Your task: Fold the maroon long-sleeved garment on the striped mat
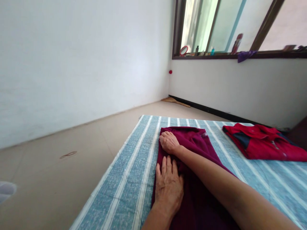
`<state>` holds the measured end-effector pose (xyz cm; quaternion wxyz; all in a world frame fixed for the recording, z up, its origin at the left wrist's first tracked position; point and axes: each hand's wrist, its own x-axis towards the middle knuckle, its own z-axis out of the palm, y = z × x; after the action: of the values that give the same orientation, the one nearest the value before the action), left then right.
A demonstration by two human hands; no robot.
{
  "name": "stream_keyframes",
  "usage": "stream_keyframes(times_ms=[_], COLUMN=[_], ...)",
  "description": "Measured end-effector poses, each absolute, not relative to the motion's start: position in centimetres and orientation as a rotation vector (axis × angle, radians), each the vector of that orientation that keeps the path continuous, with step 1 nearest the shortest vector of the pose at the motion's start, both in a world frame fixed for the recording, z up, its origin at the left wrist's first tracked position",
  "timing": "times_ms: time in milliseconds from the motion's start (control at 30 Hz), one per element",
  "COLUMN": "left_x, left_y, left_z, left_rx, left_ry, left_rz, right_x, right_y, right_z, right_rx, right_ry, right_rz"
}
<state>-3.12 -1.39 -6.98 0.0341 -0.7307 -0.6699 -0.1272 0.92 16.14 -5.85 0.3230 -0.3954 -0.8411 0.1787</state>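
A maroon garment (192, 140), folded lengthwise, lies on a blue-and-white striped cloth (134, 169). Its exact kind I cannot tell; a small pale tag shows near its far right corner. My right hand (169, 142) reaches across to the garment's far left edge, fingers curled down and gripping the fabric there. Closer to me, my left hand (169, 187) rests flat on the left side of the same garment, fingers stretched out and slightly apart. My right forearm covers part of the fabric, and the near end runs out of view.
A folded red jacket (268, 143) with dark blue panels lies to the right on the cloth. Tiled floor (96, 153) with a thin brown loop (68, 155) lies left. Beyond are a white wall and a windowsill (216, 57) holding a round mirror (184, 50) and bottles.
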Motion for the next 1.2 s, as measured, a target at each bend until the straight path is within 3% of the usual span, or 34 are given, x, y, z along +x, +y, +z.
stream_keyframes(times_ms=[333, 533, 667, 867, 1067, 1200], left_x=[-3.4, -3.3, -3.5, -3.4, -3.5, -3.3], left_y=[-0.9, -0.8, -0.6, -0.1, 0.3, -1.4], left_z=[-7.3, -6.6, -6.3, -5.9, -4.2, -2.2], left_rx=[-2.246, -2.263, -2.284, -2.304, -2.36, -2.364], left_ry=[-2.088, -2.109, -2.077, -2.103, -2.209, -2.16], left_rz=[-0.383, -0.316, -0.267, -0.205, -0.154, -0.162], right_x=[2.3, 11.3, 20.8, 32.8, 37.4, 37.4], right_y=[13.9, 9.1, 3.9, -5.2, -12.4, -14.6], right_z=[-2.4, 1.0, -0.1, -3.5, -3.5, -4.2], right_rx=[-1.084, -1.234, -1.429, -1.876, -1.84, -1.684], right_ry=[-2.121, -2.234, -2.212, -1.983, -1.989, -1.987], right_rz=[0.595, 0.451, 0.411, 0.619, 0.939, 0.778])
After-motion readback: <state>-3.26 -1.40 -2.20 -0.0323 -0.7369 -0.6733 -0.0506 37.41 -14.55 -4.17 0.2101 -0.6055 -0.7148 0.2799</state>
